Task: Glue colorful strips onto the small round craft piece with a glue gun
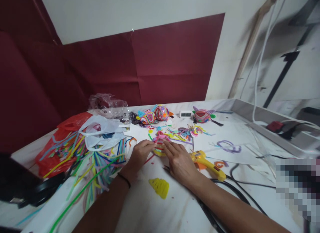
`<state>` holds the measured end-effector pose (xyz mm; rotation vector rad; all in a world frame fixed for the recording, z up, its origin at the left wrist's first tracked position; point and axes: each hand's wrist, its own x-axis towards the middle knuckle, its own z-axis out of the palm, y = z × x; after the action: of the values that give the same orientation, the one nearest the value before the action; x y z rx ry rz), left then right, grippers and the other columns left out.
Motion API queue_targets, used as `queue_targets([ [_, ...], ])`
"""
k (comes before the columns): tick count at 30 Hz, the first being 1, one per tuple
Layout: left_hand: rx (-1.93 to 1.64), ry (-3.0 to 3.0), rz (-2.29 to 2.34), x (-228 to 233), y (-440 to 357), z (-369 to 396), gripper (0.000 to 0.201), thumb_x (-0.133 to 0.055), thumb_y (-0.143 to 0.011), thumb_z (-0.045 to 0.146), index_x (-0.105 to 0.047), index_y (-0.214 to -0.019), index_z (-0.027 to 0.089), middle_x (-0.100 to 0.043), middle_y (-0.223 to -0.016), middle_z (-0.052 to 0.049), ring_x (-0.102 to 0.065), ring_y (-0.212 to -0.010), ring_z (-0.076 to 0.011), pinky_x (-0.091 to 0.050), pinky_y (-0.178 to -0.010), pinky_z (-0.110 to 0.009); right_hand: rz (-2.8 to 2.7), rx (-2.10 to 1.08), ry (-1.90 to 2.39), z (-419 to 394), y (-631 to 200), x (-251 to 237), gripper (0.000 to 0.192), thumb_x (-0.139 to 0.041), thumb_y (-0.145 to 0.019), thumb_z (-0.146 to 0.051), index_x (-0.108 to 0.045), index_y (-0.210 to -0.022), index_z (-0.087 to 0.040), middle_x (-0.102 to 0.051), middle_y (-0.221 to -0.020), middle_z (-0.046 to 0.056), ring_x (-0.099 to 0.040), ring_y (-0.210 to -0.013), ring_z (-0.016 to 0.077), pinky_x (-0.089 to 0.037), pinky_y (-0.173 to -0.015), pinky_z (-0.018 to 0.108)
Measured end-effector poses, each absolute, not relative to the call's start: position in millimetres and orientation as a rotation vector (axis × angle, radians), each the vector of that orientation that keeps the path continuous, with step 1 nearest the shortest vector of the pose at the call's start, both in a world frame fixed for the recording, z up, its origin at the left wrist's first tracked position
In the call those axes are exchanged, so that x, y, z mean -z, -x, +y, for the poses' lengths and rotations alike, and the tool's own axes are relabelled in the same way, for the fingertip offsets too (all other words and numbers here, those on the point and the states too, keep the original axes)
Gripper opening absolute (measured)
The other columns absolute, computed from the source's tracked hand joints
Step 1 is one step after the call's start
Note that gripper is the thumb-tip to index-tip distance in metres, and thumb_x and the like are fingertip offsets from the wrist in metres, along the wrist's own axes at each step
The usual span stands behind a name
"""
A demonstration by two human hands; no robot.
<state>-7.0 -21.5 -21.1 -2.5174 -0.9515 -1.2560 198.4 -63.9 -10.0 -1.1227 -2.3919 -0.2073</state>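
Observation:
A small round craft piece (160, 150), striped yellow and red with pink on top, lies between my hands on the white table. My left hand (143, 153) is closed, its fingertips pinching the left edge of the piece. From the other side my right hand (178, 159) presses its fingers together on the piece; its thumb is mostly hidden. A dark pointed tip (166, 168) sticks out beneath the right hand, and I cannot make out its tool. Right of that hand lies a yellow glue gun (212, 168). A yellow striped triangular piece (160, 188) rests nearer to me.
Colourful craft strips (97, 169) spill from a red plastic bag (60, 139) at left. Several decorated figures, including a winged one (203, 115), stand behind, near a small digital display (185, 114). Black cables (235, 189) cross the right side. A grey raised edge (262, 123) bounds the table.

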Motion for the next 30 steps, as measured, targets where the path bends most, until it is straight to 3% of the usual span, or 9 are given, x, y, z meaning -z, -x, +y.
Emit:
queue_targets([
  [25, 1.286, 2.526, -0.966, 20, 3, -27, 0.021, -0.050, -0.092, 0.016, -0.068, -0.102, 0.019, -0.066, -0.089, -0.005, -0.064, -0.082, -0.0136, -0.056, -0.073, -0.025, -2.422, 0.180, 1.104, -64, -203, 2, 0.070, -0.070, -0.073, -0.024, -0.046, -0.135, -0.005, -0.046, -0.141, 0.022, -0.044, -0.124, 0.0337, -0.035, -0.100, 0.048],
  [30, 1.279, 2.496, -0.978, 21, 1, -27, 0.021, -0.050, -0.092, 0.014, -0.068, -0.101, 0.019, -0.066, -0.087, -0.004, -0.064, -0.081, -0.0138, -0.055, -0.072, -0.025, -2.441, 0.224, 1.055, -58, -209, 1, 0.060, -0.061, -0.077, -0.018, -0.048, -0.134, -0.005, -0.048, -0.141, 0.018, -0.046, -0.122, 0.0317, -0.036, -0.103, 0.046],
])
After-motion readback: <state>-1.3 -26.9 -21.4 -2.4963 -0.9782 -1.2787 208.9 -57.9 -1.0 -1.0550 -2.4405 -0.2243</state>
